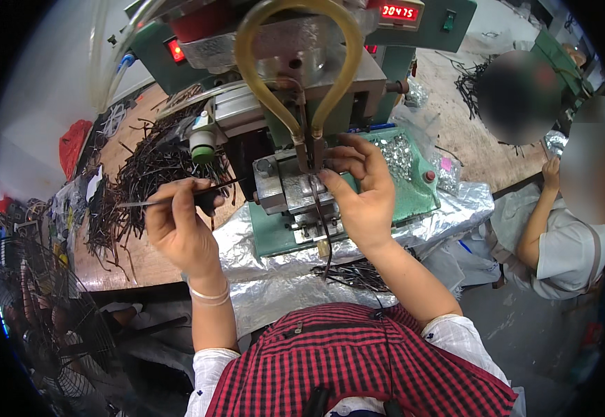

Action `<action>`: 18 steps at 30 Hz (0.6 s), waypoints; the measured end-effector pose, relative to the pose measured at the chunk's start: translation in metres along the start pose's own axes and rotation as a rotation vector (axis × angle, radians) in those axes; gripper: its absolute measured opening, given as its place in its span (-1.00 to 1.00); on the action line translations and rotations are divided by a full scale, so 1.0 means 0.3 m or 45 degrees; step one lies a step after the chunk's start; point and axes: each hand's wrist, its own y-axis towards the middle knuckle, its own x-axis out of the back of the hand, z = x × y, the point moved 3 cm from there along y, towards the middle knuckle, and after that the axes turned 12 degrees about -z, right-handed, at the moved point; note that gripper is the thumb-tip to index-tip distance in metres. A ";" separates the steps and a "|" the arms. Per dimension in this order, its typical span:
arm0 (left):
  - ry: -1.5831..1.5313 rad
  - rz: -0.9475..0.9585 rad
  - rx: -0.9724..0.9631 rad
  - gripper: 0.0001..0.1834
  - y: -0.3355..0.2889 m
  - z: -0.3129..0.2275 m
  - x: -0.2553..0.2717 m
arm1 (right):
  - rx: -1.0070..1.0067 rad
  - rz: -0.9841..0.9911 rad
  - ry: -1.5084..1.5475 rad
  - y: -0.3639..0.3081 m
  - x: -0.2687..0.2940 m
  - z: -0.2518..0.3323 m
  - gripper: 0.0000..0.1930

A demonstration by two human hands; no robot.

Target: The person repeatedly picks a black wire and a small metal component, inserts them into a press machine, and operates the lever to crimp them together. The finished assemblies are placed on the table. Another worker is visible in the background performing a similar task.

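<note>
My left hand (183,233) is closed around slim tweezers (151,202), its dark pointed end directed at the machine. A short black piece (209,201) shows by its fingertips. My right hand (366,198) is bent at the metal fixture (295,186) of a green bench press (379,97). Its thumb and fingers curl close together beside the press head; what lies between them is too small to make out. From the fixture a thin black cable (321,221) hangs down toward me, just left of the right thumb.
Black cable pieces (153,163) are heaped left of the machine, and more (358,274) lie on foil (275,299) in front. Small metal parts (396,156) fill a green tray (424,198) at right. A wire fan (45,320) stands lower left. Another person (560,243) sits at right.
</note>
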 end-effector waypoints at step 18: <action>0.112 0.238 -0.327 -0.93 0.010 -0.183 -0.100 | 0.155 -0.098 -0.927 0.084 0.312 -0.038 -0.79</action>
